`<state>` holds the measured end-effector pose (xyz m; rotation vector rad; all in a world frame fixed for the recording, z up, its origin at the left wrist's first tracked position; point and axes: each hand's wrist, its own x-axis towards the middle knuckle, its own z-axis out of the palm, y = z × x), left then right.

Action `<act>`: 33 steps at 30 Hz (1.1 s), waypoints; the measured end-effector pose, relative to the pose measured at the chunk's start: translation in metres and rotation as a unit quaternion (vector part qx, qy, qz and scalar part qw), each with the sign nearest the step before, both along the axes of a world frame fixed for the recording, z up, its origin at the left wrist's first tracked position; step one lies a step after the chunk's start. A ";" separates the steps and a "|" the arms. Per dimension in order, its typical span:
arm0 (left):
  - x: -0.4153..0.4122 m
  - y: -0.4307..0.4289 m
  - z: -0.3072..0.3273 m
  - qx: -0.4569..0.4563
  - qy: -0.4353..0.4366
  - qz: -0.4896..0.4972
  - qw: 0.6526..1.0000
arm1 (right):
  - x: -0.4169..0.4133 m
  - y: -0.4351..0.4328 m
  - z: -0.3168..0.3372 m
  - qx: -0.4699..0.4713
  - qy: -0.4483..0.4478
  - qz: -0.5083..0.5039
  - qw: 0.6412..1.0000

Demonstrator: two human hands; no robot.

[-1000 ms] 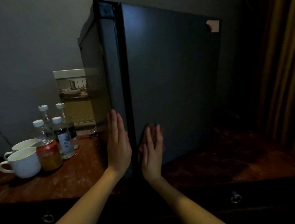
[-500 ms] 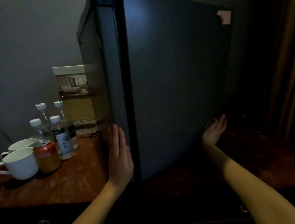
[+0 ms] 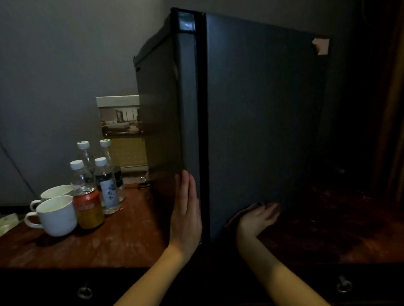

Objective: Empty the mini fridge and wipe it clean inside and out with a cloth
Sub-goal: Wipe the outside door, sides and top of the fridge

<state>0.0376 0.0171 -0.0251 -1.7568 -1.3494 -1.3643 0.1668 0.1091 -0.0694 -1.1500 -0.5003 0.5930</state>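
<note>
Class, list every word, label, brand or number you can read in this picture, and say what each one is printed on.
None can be quoted as it reads.
On the front water bottle: two dark characters on a pale label, too blurred to read.
On the orange can: a pale band of lettering, too blurred to read.
On the picture card: faint print on its white top strip, too small to read.
On the fridge: no lettering shows.

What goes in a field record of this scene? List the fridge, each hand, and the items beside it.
Fridge: mini fridge, standing on wooden top
Door: door shut
Left hand: flat on fridge's left side
Right hand: low against the door, fingers loosely bent
Beside it: four water bottles, one can, two white cups
</note>
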 end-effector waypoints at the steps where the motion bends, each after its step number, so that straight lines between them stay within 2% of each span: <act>1: 0.000 -0.004 0.000 -0.035 -0.030 -0.033 0.998 | -0.012 -0.008 -0.003 -0.008 -0.005 0.012 1.000; 3: -0.003 -0.025 -0.001 -0.128 -0.009 -0.066 0.990 | -0.037 -0.027 -0.007 -0.020 -0.023 0.036 0.999; 5: -0.022 -0.035 -0.008 -0.161 0.095 0.028 0.982 | -0.060 -0.048 -0.006 -0.024 -0.018 0.062 0.998; 6: -0.024 -0.043 -0.012 -0.182 0.079 0.028 0.980 | -0.071 -0.057 -0.005 -0.028 -0.016 0.071 0.997; 8: -0.029 -0.053 -0.024 -0.208 -0.081 -0.079 0.972 | -0.088 -0.075 0.000 -0.037 -0.002 0.089 0.995; 9: -0.036 -0.058 -0.028 -0.232 -0.107 -0.126 0.959 | -0.095 -0.084 0.001 -0.041 0.010 0.111 0.993; 11: -0.048 -0.063 -0.041 -0.258 -0.034 -0.171 0.950 | -0.104 -0.104 0.005 -0.012 -0.009 0.158 0.987; 12: -0.052 -0.067 -0.048 -0.262 -0.030 -0.204 0.943 | -0.106 -0.113 0.008 0.044 -0.050 0.167 0.984; 14: -0.060 -0.072 -0.048 -0.220 -0.028 -0.225 0.949 | -0.107 -0.122 0.029 0.186 -0.137 0.183 0.956; 16: -0.068 -0.071 -0.040 -0.174 -0.034 -0.203 0.963 | -0.105 -0.113 0.071 0.264 -0.201 0.184 0.925; 22: -0.079 -0.070 0.017 -0.079 -0.077 -0.149 0.983 | -0.092 -0.073 0.250 0.343 -0.398 0.059 0.849; 25: -0.078 -0.063 0.037 -0.048 -0.086 -0.152 0.983 | -0.090 -0.069 0.311 0.349 -0.461 0.012 0.816; 28: -0.072 -0.059 0.048 -0.035 -0.111 -0.159 0.980 | -0.085 -0.067 0.305 0.365 -0.506 -0.011 0.781; 33: -0.055 -0.051 0.037 -0.046 -0.230 -0.167 0.958 | -0.062 -0.064 0.200 0.402 -0.623 -0.011 0.671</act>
